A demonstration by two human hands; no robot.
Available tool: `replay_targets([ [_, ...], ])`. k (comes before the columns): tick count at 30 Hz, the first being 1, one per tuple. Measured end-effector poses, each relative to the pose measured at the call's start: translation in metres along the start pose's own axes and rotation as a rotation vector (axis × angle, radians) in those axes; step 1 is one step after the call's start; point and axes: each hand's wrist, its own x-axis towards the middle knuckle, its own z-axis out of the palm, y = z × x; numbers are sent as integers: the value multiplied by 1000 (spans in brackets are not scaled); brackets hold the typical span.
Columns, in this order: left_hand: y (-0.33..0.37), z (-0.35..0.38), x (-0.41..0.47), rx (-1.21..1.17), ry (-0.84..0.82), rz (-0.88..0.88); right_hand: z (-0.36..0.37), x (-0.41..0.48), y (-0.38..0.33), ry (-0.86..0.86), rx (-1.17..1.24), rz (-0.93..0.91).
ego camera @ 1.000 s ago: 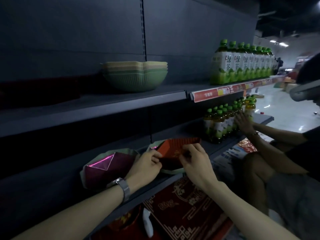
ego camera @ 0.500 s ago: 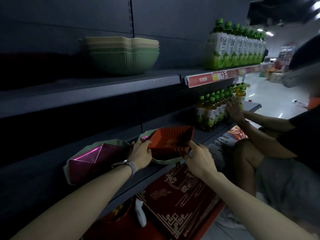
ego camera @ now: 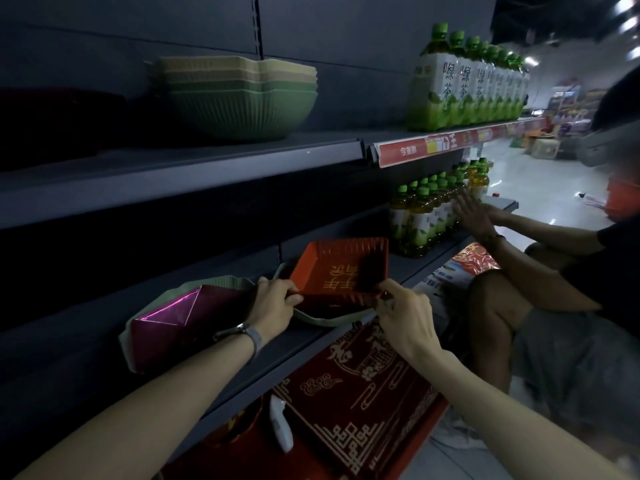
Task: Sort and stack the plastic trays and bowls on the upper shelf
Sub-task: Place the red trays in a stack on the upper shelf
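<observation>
Left hand (ego camera: 273, 303) grips near-left corner of red tray (ego camera: 341, 268); right hand (ego camera: 405, 317) pinches near-right corner. Tray tilted over pale green bowl (ego camera: 318, 318) on lower shelf (ego camera: 294, 344). Step, likely: lifting tray out. Next: raise to upper shelf (ego camera: 207, 164), set beside bowl stack (ego camera: 239, 98), clearing shelf lip.

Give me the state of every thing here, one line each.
Red tray: empty, tilted, held at its near corners.
Left hand: grips the tray.
Right hand: pinches the tray.
Bowl stack: nested, upright on upper shelf.
Pink tray: lying in a pale green bowl.
Tea bottles: upright, capped.
</observation>
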Motion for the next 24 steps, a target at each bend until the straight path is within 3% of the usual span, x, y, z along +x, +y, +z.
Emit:
replay_targets([
  [10,21,-38,-56,-129,182,182,-35,-24,-21,97,107,-47],
  [24,75,-116,-170,-489,297,195,-108,-80,-79,176,304,-120],
])
